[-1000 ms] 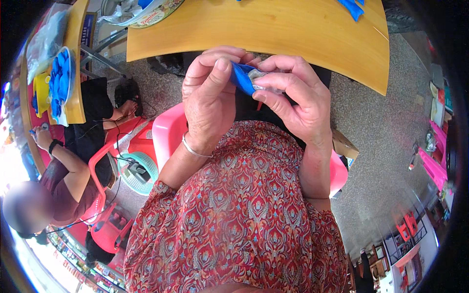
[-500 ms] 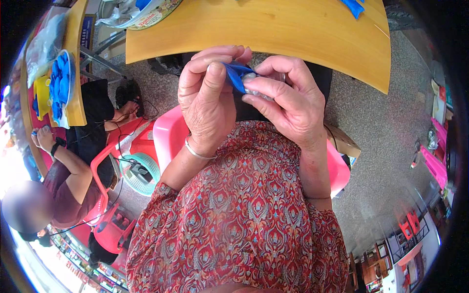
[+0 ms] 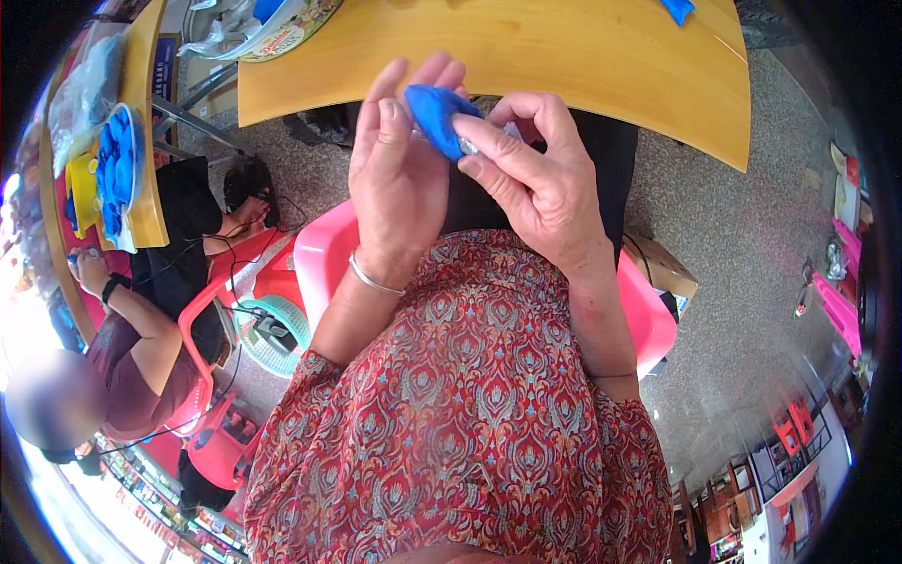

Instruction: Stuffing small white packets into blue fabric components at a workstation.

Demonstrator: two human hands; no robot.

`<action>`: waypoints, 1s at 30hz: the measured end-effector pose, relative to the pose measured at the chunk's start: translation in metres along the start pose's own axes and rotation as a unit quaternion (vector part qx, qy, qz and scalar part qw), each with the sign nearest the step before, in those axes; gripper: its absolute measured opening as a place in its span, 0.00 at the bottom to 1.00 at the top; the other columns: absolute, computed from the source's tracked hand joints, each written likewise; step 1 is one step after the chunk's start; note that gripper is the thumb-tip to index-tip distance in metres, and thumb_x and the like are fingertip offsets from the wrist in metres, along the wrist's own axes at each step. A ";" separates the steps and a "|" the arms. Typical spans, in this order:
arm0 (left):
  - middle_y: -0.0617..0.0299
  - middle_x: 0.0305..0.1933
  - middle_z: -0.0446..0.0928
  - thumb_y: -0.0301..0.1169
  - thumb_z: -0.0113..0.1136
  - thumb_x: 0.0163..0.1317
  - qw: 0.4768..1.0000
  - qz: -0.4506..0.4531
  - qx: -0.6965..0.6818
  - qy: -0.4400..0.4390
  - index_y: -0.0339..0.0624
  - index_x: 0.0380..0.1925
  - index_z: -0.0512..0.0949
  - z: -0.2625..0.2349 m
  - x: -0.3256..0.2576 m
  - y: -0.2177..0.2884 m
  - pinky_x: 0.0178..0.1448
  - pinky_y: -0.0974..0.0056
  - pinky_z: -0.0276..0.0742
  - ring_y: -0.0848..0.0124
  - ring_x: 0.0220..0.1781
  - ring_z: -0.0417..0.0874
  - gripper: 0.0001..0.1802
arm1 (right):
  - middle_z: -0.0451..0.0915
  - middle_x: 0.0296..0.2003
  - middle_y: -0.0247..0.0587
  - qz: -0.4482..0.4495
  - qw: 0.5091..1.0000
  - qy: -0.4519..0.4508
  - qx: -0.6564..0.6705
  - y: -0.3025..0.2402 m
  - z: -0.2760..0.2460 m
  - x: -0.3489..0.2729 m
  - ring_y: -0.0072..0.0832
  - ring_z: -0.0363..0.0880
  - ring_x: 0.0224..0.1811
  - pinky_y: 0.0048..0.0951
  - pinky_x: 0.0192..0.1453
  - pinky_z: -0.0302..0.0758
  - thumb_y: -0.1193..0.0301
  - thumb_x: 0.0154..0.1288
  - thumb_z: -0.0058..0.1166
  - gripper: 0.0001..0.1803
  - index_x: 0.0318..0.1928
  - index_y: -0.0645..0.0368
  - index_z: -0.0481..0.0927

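A small blue cloth piece [image 3: 434,115], plump and rounded like a little stuffed pouch, is up in front of me near the table's front edge. My right hand [image 3: 545,179] pinches it at its lower right side between thumb and fingers. Some clear, crinkled plastic-like material [image 3: 467,146] shows at the pinched end; how far it goes inside is hidden. My left hand [image 3: 399,188] is beside the piece with palm turned up and fingers spread. Its fingers are behind and left of the cloth, not closed on it.
A yellow wooden table [image 3: 564,66] stands ahead, bearing a printed round tub [image 3: 282,42] and another blue piece [image 3: 678,9]. At left a seated person's hand [image 3: 91,273] works near a tray of blue pieces [image 3: 132,188]. A turquoise basket [image 3: 299,329] stands left of my pink chair [image 3: 318,249].
My left hand has let go of the blue piece and spread its fingers. The piece has turned over, showing its rounded side, while my right hand moved slightly left with it.
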State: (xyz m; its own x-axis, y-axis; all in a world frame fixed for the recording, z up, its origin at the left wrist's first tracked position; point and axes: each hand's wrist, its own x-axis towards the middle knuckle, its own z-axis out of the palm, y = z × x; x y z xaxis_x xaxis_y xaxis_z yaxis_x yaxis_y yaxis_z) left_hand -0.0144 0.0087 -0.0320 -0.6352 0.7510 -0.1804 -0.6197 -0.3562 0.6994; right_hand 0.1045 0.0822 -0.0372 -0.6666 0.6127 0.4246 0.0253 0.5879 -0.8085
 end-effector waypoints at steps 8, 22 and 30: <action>0.47 0.54 0.77 0.29 0.56 0.67 0.992 -0.075 0.069 -0.076 0.36 0.53 0.72 -0.014 -0.004 -0.004 0.61 0.59 0.74 0.62 0.57 0.78 0.16 | 0.78 0.40 0.39 0.103 0.974 0.042 0.196 0.009 -0.001 -0.003 0.23 0.77 0.42 0.19 0.45 0.73 0.81 0.60 0.60 0.11 0.44 0.65 0.83; 0.52 0.54 0.77 0.29 0.60 0.64 0.994 -0.075 0.052 -0.057 0.37 0.53 0.72 -0.003 -0.009 -0.020 0.62 0.62 0.71 0.65 0.56 0.77 0.18 | 0.80 0.31 0.40 0.090 0.993 0.017 0.072 0.008 -0.006 -0.003 0.32 0.78 0.38 0.30 0.41 0.71 0.73 0.57 0.62 0.11 0.41 0.63 0.83; 0.63 0.45 0.78 0.31 0.63 0.62 0.990 -0.106 0.089 -0.024 0.40 0.49 0.73 -0.014 -0.007 -0.013 0.52 0.67 0.73 0.75 0.47 0.77 0.16 | 0.79 0.36 0.35 0.200 0.933 -0.014 0.299 0.010 -0.004 -0.009 0.22 0.77 0.43 0.21 0.47 0.73 0.80 0.63 0.58 0.14 0.50 0.67 0.79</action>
State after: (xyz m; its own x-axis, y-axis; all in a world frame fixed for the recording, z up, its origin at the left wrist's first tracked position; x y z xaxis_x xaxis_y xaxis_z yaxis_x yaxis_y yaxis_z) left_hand -0.0084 -0.0001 -0.0495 -0.4750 0.8250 -0.3063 -0.6432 -0.0880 0.7606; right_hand 0.1143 0.0849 -0.0478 -0.7119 0.7014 0.0353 -0.1386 -0.0911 -0.9861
